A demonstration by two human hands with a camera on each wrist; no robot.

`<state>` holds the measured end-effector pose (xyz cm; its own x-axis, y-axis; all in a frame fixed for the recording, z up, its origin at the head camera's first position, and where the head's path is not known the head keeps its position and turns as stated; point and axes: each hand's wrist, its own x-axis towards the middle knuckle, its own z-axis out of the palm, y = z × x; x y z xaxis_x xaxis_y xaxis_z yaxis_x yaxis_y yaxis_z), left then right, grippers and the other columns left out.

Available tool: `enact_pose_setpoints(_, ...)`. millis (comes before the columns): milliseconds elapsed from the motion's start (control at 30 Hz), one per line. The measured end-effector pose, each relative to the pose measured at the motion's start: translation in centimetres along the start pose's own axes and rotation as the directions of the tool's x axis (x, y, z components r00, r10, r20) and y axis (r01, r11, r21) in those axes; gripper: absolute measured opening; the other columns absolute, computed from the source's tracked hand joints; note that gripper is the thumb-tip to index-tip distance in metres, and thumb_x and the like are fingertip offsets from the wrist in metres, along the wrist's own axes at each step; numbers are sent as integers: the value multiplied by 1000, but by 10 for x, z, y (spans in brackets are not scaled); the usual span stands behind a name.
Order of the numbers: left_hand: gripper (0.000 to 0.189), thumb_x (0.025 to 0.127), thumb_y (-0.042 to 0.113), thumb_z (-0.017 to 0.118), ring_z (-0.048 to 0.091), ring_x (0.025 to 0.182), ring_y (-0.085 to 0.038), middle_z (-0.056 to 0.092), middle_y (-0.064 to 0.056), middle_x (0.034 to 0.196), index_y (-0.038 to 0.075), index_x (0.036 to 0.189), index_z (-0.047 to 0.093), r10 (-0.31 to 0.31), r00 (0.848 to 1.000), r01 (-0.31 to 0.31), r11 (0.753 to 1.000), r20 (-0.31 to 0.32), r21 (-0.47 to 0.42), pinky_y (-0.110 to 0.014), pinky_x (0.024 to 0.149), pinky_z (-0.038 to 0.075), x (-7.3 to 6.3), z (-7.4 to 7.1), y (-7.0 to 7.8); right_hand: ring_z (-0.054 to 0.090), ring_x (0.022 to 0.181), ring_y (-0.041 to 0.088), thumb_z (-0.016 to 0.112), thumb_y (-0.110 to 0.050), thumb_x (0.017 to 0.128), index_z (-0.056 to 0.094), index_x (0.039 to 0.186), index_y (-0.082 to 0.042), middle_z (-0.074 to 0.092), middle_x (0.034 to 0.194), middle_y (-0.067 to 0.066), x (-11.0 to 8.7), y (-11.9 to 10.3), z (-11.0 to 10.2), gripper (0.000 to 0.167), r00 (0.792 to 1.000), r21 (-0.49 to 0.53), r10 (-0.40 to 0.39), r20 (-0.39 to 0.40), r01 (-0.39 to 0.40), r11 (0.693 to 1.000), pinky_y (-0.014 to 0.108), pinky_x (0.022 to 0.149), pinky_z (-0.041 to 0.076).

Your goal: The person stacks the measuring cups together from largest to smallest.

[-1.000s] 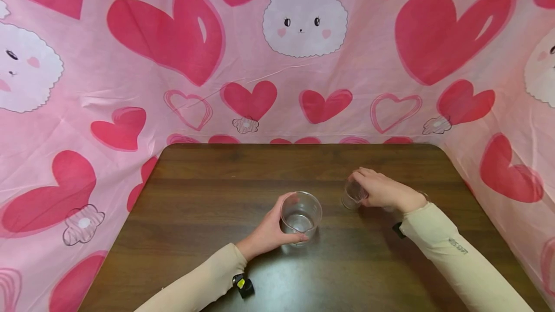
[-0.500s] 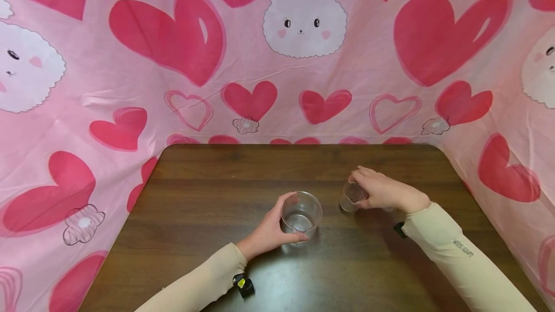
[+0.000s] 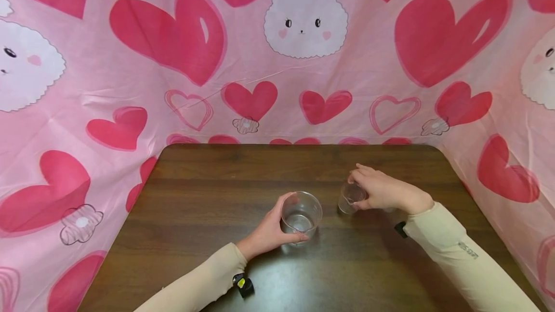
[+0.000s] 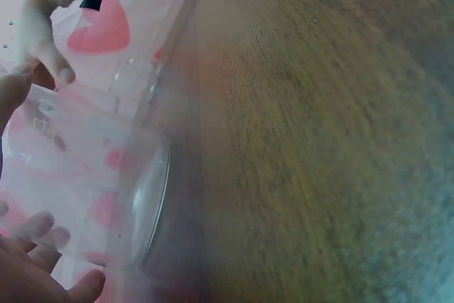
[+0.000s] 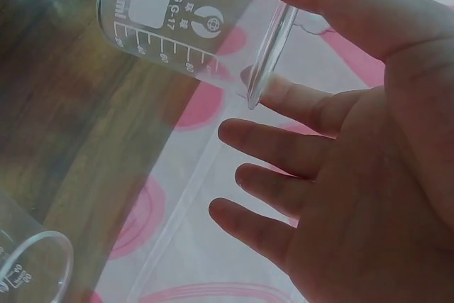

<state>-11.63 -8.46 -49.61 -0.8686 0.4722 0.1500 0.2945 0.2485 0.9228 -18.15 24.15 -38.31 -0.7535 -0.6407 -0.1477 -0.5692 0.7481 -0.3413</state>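
Observation:
My left hand (image 3: 270,230) holds a large clear glass beaker (image 3: 313,215) near the table's middle, its thumb and fingers around the side. The beaker stands upright. To its right, my right hand (image 3: 381,190) reaches from above and pinches a smaller beaker (image 3: 345,202) at the rim. In the right wrist view this small beaker (image 5: 167,23) carries white graduations and a 100ml mark; thumb and index finger grip its rim while the other fingers extend away from it. Whether its base touches the table I cannot tell.
Another small graduated beaker (image 5: 35,271) shows in the lower left corner of the right wrist view; in the head view my right wrist mostly hides it. The dark wooden table (image 3: 225,172) meets pink heart-patterned cloth (image 3: 303,73) at the back and both sides.
The small beaker in my right hand has shifted a little to the left and closer to me. My left hand and the large beaker have stayed put.

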Motion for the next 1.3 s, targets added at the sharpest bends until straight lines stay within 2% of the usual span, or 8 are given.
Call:
enact_pose_setpoints(400, 99, 78, 23, 95, 50, 141, -25, 52, -6, 154, 20, 156, 35, 5, 1000, -5, 999, -1, -33, -55, 114, 38, 2, 0, -1, 31, 146, 56, 88, -29, 83, 60, 118, -6, 66, 115, 10, -2, -12, -9, 51, 1000, -2, -20, -9, 20, 1000, 72, 111, 32)
enact_pose_setpoints(600, 99, 79, 27, 94, 50, 141, -22, 52, -4, 154, 20, 156, 33, -4, 1000, 4, 1000, 1, -9, -50, 114, 40, 1, -2, -1, 32, 147, 54, 87, -30, 84, 60, 120, -7, 66, 120, 10, -3, -20, -16, 51, 999, -22, -44, -23, 43, 999, 72, 110, 33)
enact_pose_setpoints(833, 99, 80, 30, 93, 49, 141, -21, 51, -4, 154, 23, 157, 32, -11, 1000, 11, 1000, 10, 4, -50, 114, 40, 1, -3, -1, 34, 146, 54, 87, -32, 84, 60, 120, -6, 66, 123, 12, -3, -27, -21, 51, 999, -28, -41, -19, 40, 999, 72, 111, 33)
enact_pose_setpoints(1033, 99, 80, 30, 93, 49, 141, -20, 51, -3, 154, 23, 157, 31, -20, 1000, 20, 1000, 14, 9, -49, 114, 40, 0, -2, -2, 37, 144, 54, 87, -32, 84, 61, 119, -7, 66, 122, 11, -3, -30, -21, 50, 997, -50, -70, -37, 68, 996, 70, 110, 36)
enact_pose_setpoints(1300, 98, 80, 28, 93, 50, 140, -22, 52, -5, 153, 22, 157, 32, -1, 1000, 1, 1000, 12, 6, -50, 114, 40, 1, -2, -2, 39, 144, 53, 87, -31, 84, 61, 119, -7, 66, 123, 11, -4, -41, -28, 50, 993, -85, -110, -51, 105, 991, 68, 110, 37)
